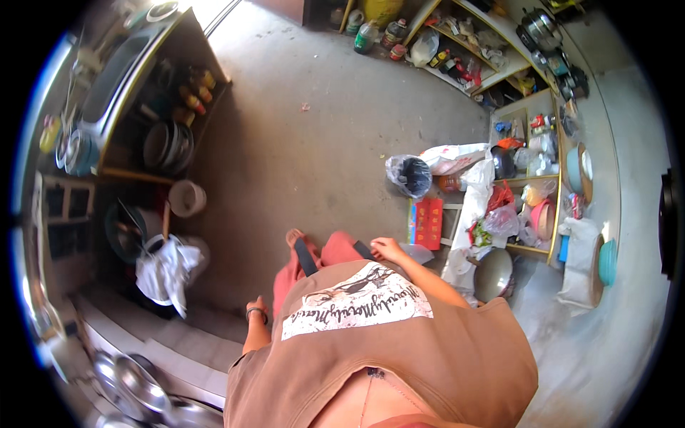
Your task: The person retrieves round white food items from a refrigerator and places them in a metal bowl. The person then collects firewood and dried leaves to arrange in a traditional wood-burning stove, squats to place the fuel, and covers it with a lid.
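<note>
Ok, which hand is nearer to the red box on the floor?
Right. The right hand is a little left of and below the red box in the picture; the left hand is farther away, on the other side of the person's body.

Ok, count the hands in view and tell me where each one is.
2: the left hand, beside the reddish trousers, and the right hand, to the left of the red box. No others show.

Bottles (366, 37) stand at the far edge of the grey floor (314, 128), a plastic-lined bin (412, 178) and a red box (428, 221) along its right edge.
</note>
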Action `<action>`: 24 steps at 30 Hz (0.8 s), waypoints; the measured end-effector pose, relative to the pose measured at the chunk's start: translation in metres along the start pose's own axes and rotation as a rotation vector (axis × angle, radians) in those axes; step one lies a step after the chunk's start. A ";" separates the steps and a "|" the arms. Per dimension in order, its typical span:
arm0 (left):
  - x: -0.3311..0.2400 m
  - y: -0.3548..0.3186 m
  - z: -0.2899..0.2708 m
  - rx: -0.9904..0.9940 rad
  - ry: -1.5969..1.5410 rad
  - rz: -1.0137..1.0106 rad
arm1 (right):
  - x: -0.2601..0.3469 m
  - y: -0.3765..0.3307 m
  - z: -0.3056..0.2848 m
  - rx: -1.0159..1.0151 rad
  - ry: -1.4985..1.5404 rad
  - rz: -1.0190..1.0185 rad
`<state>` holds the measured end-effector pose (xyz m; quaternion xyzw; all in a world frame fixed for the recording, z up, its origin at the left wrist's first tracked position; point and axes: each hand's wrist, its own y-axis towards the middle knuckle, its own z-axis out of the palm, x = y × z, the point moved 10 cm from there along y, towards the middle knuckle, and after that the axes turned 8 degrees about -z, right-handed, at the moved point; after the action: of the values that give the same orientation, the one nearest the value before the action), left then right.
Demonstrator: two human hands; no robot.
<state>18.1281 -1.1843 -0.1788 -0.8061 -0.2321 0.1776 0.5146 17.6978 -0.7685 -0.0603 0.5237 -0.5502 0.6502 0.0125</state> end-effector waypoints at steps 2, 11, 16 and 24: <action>-0.138 0.008 -0.002 0.139 -0.177 0.199 | 0.023 0.032 -0.021 -0.133 0.030 0.021; -0.690 -0.064 0.035 0.187 -0.262 0.667 | 0.093 0.249 -0.134 0.058 -0.393 0.238; -0.769 -0.053 0.033 0.111 -0.142 0.406 | 0.302 0.479 -0.207 0.063 -0.522 0.237; -0.930 -0.017 0.061 -0.124 0.302 0.320 | 0.812 0.805 -0.263 -0.238 -0.304 -0.315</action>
<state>17.3216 -1.6500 -0.1442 -0.8801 -0.0323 0.1196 0.4584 16.6788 -1.3487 -0.0209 0.6895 -0.5300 0.4849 0.0923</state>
